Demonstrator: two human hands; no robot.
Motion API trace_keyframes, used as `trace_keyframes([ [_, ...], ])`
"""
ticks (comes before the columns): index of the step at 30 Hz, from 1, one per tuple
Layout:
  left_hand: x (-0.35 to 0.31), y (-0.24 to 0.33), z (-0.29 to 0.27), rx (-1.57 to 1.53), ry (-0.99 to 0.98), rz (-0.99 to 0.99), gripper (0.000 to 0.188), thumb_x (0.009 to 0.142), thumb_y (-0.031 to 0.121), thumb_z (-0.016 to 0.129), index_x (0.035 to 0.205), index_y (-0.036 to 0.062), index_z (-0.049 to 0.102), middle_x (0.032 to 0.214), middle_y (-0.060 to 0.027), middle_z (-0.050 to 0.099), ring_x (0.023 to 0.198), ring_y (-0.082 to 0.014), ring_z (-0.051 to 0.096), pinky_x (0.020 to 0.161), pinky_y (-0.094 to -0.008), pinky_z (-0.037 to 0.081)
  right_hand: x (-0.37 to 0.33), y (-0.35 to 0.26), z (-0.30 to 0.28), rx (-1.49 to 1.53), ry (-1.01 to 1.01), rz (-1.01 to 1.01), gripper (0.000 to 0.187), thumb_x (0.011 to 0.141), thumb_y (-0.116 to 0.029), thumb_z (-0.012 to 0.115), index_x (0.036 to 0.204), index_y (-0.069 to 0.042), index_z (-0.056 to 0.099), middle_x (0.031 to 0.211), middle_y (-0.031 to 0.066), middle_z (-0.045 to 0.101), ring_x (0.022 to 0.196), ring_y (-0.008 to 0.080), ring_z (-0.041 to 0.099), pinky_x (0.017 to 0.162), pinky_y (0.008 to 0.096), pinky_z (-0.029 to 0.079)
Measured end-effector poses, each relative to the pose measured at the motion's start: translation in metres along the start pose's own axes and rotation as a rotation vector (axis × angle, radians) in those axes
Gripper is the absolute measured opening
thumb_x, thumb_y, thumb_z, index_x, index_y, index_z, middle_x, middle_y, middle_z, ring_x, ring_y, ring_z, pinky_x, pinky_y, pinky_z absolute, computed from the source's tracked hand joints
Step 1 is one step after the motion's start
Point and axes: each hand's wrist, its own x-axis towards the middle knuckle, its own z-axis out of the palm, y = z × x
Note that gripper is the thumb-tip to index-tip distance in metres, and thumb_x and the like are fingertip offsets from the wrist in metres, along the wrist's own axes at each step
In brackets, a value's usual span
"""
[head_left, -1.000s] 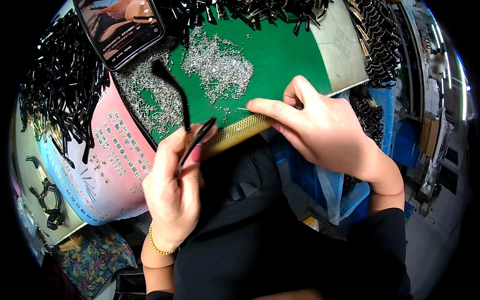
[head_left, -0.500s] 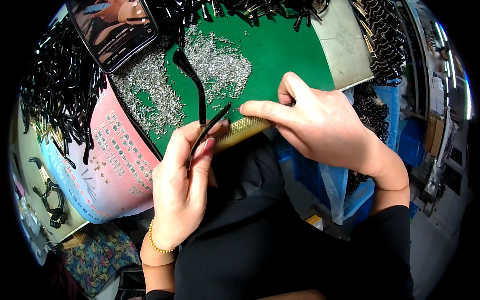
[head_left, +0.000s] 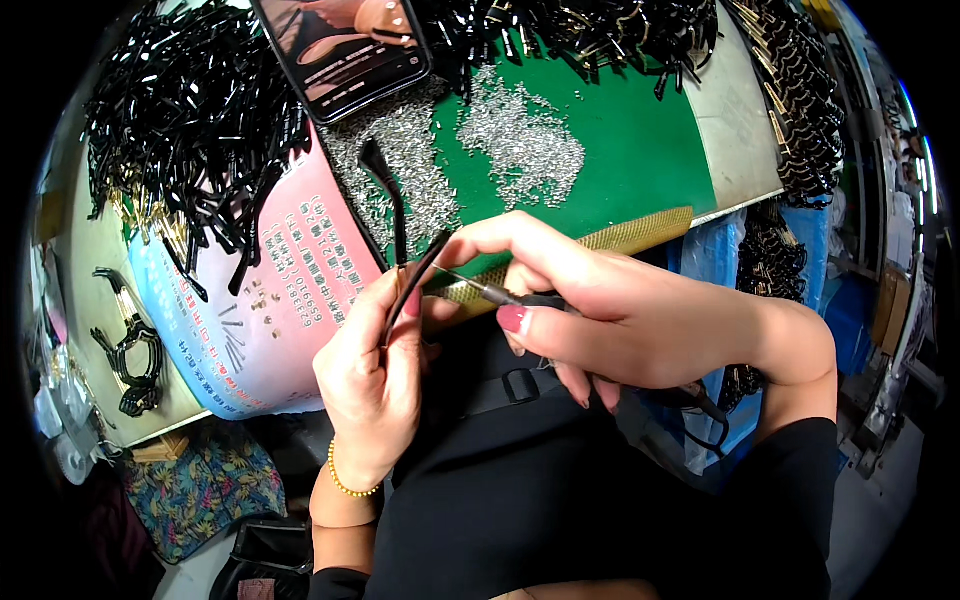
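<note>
My left hand (head_left: 372, 370), with a beaded bracelet at the wrist, pinches a pair of black eyeglass temples (head_left: 396, 205) between thumb and fingers. One temple points up and the other slants to the upper right. My right hand (head_left: 640, 310) is closed around a screwdriver (head_left: 508, 296) with a thin metal shaft and dark handle. Its shaft reaches toward the temples beside my left fingertips; whether the tip touches is too small to tell. Behind both hands runs a gold mesh-patterned strip (head_left: 640, 230) along the table edge.
Small silver metal pieces (head_left: 525, 145) lie in heaps on the green mat (head_left: 640, 130). A phone (head_left: 350, 60) rests at the back. Black temples (head_left: 190, 110) pile up at left, beside a printed pink-and-blue sheet (head_left: 230, 330). Bundled dark parts (head_left: 790, 110) line the right side.
My right hand has moved from over the strip toward my left hand, and a screwdriver now shows in it. My left hand keeps holding the temples. The whole view has shifted.
</note>
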Motion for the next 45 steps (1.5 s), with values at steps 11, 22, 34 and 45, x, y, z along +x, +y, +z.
trace_keyframes([
  [11, 0.007, -0.016, 0.005, 0.649, 0.139, 0.644, 0.039, 0.086, -0.01, 0.061, 0.124, -0.0089, 0.061, 0.085, -0.0145, 0.068, 0.069, -0.0281, 0.066, 0.063, -0.0349, 0.053, 0.006, 0.001, 0.001, 0.045, -0.004, -0.032, 0.055, 0.1, -0.013, 0.044, 0.147, -0.005, 0.019, 0.106, 0.0128, 0.056, 0.057, 0.0118, 0.056, 0.047, 0.0256, 0.048],
  [22, 0.003, -0.024, -0.037, 0.155, 0.378, 0.443, 0.028, 0.1, 0.002, 0.048, 0.126, -0.0082, 0.054, 0.107, -0.0153, 0.071, 0.079, -0.0179, 0.07, 0.066, -0.0309, 0.055, -0.008, 0.001, -0.001, -1.093, 0.623, -0.551, 0.043, 0.1, -0.025, 0.056, 0.131, 0.001, 0.045, 0.096, 0.0211, 0.059, 0.063, 0.0385, 0.065, 0.057, 0.0489, 0.054],
  [34, 0.031, -0.053, -0.053, -0.129, 0.558, 0.455, 0.033, 0.109, 0.018, 0.044, 0.132, -0.0055, 0.048, 0.111, -0.0126, 0.066, 0.063, -0.0073, 0.056, 0.061, -0.0196, 0.043, 0.052, -0.099, -0.096, -1.499, 1.444, -0.796, 0.011, 0.091, -0.015, 0.063, 0.091, -0.004, 0.059, 0.077, 0.0148, 0.069, 0.069, 0.0335, 0.071, 0.06, 0.0434, 0.058],
  [45, 0.017, -0.029, -0.039, -0.137, 0.6, 0.582, 0.032, 0.11, 0.018, 0.04, 0.136, -0.0006, 0.045, 0.104, -0.0143, 0.068, 0.08, -0.0127, 0.059, 0.072, -0.0253, 0.048, 0.022, 0.006, 0.04, -0.146, -0.005, -0.35, 0.016, 0.1, -0.017, 0.063, 0.109, -0.003, 0.062, 0.098, 0.0031, 0.066, 0.088, 0.0103, 0.062, 0.074, 0.0275, 0.051],
])
